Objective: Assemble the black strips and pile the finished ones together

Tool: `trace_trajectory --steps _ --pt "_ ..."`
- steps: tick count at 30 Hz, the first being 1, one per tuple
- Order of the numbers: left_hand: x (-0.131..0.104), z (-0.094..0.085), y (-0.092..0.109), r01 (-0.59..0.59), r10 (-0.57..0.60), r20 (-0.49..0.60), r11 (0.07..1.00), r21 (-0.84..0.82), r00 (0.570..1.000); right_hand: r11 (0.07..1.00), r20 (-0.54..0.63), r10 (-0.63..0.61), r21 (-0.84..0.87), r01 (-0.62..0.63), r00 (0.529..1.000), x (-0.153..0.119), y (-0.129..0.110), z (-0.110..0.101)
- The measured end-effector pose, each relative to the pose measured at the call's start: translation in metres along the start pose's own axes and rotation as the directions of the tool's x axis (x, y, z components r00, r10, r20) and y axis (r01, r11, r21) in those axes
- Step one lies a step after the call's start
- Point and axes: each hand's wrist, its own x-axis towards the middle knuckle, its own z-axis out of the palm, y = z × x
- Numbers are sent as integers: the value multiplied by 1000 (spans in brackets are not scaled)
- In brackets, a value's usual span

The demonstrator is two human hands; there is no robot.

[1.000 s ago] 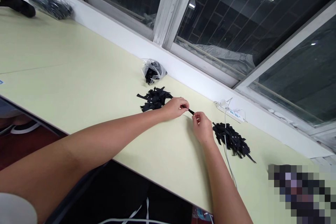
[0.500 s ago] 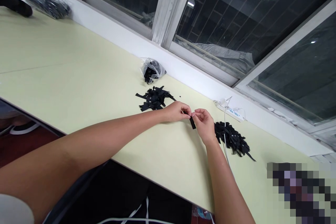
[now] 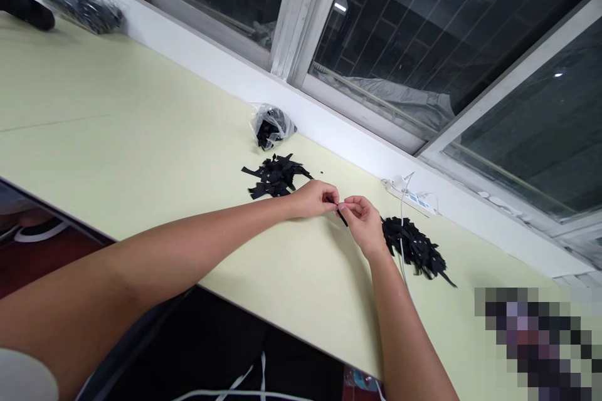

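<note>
A short black strip [image 3: 342,218] is pinched between my two hands above the pale yellow table [image 3: 282,276]. My left hand [image 3: 318,198] has its fingertips closed on the upper end. My right hand [image 3: 364,219] grips it from the other side, thumb and forefinger together, touching the left fingertips. Behind my left hand lies a loose pile of black strips [image 3: 277,175]. Another black pile [image 3: 414,247] lies just right of my right hand, with a white cable across it.
An open clear bag [image 3: 271,127] of black pieces stands by the white ledge. A white power strip [image 3: 409,195] is at the right rear. Far left are a bagged dark bundle [image 3: 87,10] and a black object [image 3: 26,6]. A pixelated patch covers the lower right.
The black strip has turned, so it now looks narrower and shows less of its length below my fingers. Both hands have shifted very slightly left in view.
</note>
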Motion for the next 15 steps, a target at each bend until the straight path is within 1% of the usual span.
trace_trajectory --steps 3,7,10,13,15 --pt "0 1 1 -8 8 -8 1000 -2 1000 1000 2 7 1 -7 1000 0 -1 -1" --pt "0 1 3 -13 13 6 1000 20 1000 999 -14 45 -17 -45 999 -2 -2 -4" --pt "1 1 3 -15 14 16 999 37 1000 996 -25 83 -13 -83 996 -4 -4 -1" --pt "1 3 4 -2 1 13 999 40 1000 992 -20 129 9 -129 991 -3 -11 5" --pt "2 4 4 8 -8 13 999 31 1000 989 -16 146 -32 -146 989 -1 -19 -2"
